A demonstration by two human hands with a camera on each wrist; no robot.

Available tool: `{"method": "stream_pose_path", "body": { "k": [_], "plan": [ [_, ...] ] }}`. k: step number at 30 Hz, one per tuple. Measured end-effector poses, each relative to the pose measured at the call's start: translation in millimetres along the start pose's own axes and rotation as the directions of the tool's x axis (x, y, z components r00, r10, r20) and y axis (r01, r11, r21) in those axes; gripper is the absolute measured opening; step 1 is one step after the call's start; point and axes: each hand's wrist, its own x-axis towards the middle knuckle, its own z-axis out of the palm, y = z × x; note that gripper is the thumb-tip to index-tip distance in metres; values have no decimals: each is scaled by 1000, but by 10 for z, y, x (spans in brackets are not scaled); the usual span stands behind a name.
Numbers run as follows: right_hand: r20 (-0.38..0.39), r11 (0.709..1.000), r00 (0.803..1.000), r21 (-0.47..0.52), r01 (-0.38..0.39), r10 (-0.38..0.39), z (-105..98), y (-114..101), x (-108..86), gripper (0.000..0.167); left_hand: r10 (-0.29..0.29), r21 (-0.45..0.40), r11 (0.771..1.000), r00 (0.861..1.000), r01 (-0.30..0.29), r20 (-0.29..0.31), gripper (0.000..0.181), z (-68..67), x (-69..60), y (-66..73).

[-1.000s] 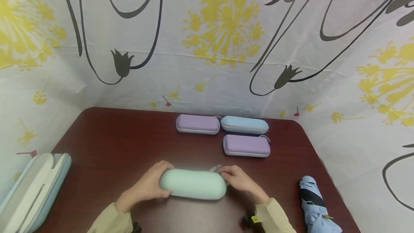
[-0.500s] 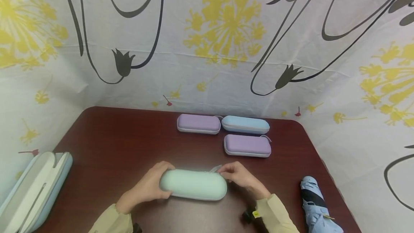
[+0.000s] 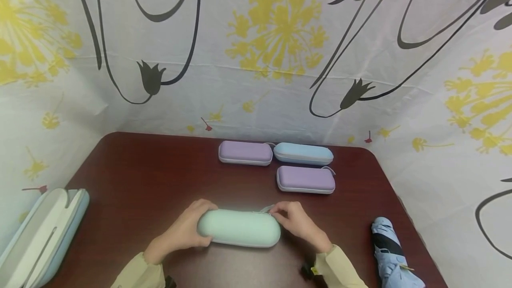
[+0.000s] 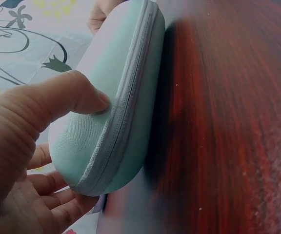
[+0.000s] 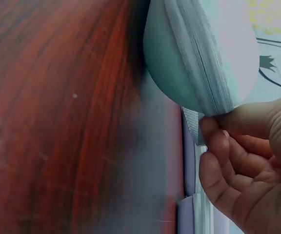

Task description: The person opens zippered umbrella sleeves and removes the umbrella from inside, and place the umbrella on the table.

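Note:
A mint-green zippered case (image 3: pixel 240 228) lies lengthwise before me on the dark red-brown table. My left hand (image 3: pixel 187 226) grips its left end, the thumb on the near side and the fingers round the far side. In the left wrist view the grey zipper (image 4: pixel 121 112) runs along the case with its two halves together. My right hand (image 3: pixel 298 223) is at the far right corner, thumb and forefinger pinching at the zipper's end (image 5: pixel 217 100). The zipper pull is hidden by those fingers. A grey strap (image 3: pixel 266 208) sticks out behind the case.
Toward the back stand a purple case (image 3: pixel 245 153), a light-blue case (image 3: pixel 303 154) and a second purple case (image 3: pixel 306 179). An opened blue case with a pale inside (image 3: pixel 44 234) lies at the left edge. A folded blue umbrella (image 3: pixel 388 252) lies at the right.
My right hand has shifted slightly at the case's far right corner, with its fingers still at the zipper. The left hand and the case have stayed in place.

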Motion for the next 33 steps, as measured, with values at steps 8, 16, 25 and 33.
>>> {"method": "stream_pose_path", "body": {
  "k": [8,16,25,33],
  "plan": [
    [-21,999,1000,32,-15,16,-10,5,-9,11,-16,10,1000,1000,16,-14,63,16,3,6],
    [-33,999,999,27,30,-29,-7,26,-30,13,0,30,1000,999,1,-33,63,32,1,9],
    [-60,998,996,5,64,-64,17,32,-51,13,42,44,998,998,-40,-55,62,43,-8,-6],
    [-71,998,996,5,61,-61,21,20,-75,13,53,51,997,995,-49,-84,62,63,-14,-11]
  ]
}}
